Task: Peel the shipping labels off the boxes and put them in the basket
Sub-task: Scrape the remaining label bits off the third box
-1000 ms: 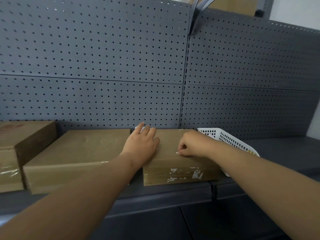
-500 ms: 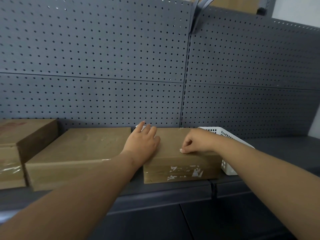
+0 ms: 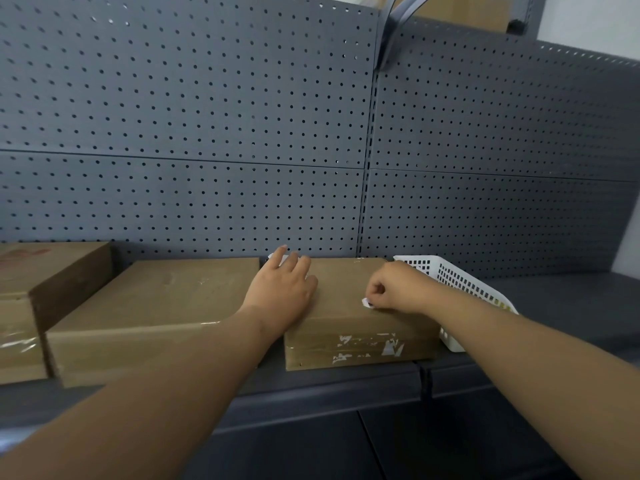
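Nearest the camera, two bare forearms rise from the lower corners of the frame toward a dark grey metal shelf that crosses the lower third of the picture. On it, just right of centre, lies a flat brown cardboard box whose front face carries torn white label remnants. The left hand lies flat on the box's left top edge, fingers spread and holding nothing. The right hand rests on the box's top near its right front edge, its grip narrowed to a pinch on a small white scrap of shipping label. Touching the box's right side is a white perforated plastic basket, partly hidden by the right forearm. At centre left sits a larger flat brown cardboard box, and at the left edge a taller brown cardboard box. Behind everything stands a grey pegboard wall, filling the upper frame.
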`<act>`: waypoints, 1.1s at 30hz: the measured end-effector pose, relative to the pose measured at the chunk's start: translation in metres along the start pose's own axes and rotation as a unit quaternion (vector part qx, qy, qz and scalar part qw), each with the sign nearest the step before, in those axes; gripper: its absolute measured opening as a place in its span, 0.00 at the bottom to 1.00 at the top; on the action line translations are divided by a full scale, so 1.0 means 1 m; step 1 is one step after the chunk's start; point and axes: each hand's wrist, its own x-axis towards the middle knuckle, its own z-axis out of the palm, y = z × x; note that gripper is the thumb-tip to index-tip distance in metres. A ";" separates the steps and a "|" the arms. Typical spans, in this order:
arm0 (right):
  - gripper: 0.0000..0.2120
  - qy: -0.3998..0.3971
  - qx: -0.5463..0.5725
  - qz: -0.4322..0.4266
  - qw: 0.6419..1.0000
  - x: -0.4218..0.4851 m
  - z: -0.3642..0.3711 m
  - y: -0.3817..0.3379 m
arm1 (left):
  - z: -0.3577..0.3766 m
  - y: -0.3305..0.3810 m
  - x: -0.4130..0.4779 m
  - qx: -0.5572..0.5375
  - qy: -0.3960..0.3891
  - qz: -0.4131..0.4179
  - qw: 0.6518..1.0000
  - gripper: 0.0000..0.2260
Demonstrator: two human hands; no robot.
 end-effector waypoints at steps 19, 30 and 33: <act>0.12 -0.015 -0.073 -0.010 0.997 -0.004 -0.004 0.001 | 0.003 0.001 0.000 0.017 0.014 0.014 1.000 0.14; 0.11 0.074 0.060 0.001 0.995 0.009 -0.016 -0.024 | -0.003 0.000 0.001 -0.048 0.139 -0.020 0.989 0.18; 0.17 0.078 0.023 -0.024 0.996 0.014 -0.023 -0.038 | -0.009 0.000 0.004 -0.067 0.172 -0.047 0.982 0.22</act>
